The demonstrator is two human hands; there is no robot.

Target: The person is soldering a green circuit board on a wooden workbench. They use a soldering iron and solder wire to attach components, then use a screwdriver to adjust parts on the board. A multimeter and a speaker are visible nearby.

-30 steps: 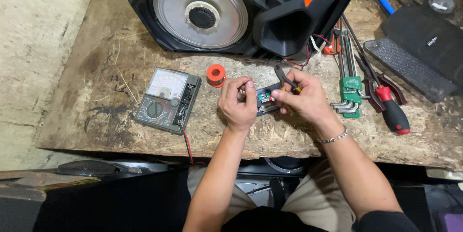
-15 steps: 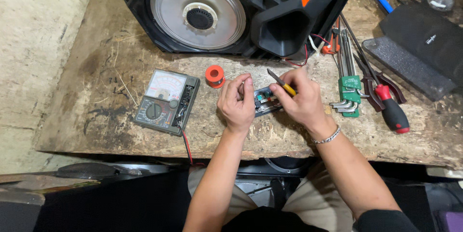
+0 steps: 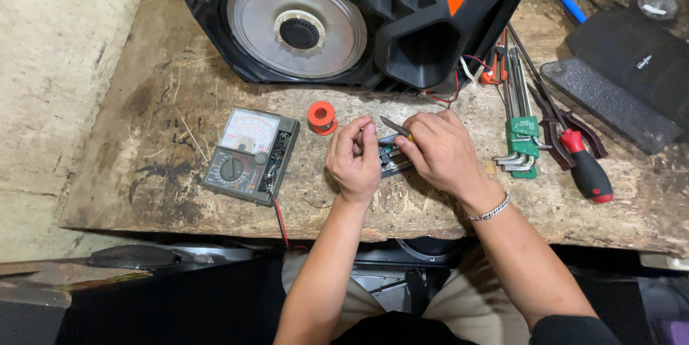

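**Two hands working a small electronic part at a worn wooden bench**

Head view: A person sat at a rough wooden workbench (image 3: pixel 129 173), seen from above. The left hand (image 3: pixel 353 160) was curled closed, fingers pinching and steadying a small circuit board (image 3: pixel 393 161) that lay on the bench between the two hands. The right hand (image 3: pixel 443 153), with a metal bracelet at the wrist, was closed around a slim metal tool (image 3: pixel 395 127), apparently tweezers or a fine probe, whose tip pointed toward the left fingers just above the board. Most of the board was hidden by the hands, so what the tip touched could not be told.

Just left of the hands lay an orange spool (image 3: pixel 322 117), and farther left an analog multimeter (image 3: pixel 250 155) with a red lead trailing over the bench edge. Behind stood a large black speaker cabinet (image 3: pixel 344 22) with a silver cone. To the right lay a green hex key set (image 3: pixel 522 137), a red-handled screwdriver (image 3: pixel 587 171) and black pouches (image 3: pixel 617 79).

Doing this step well seemed to call for the left hand pressing the board flat so it could not slide, the right wrist resting on the bench for steadiness, and the tool tip moving in small, light strokes to avoid slipping onto neighbouring parts.
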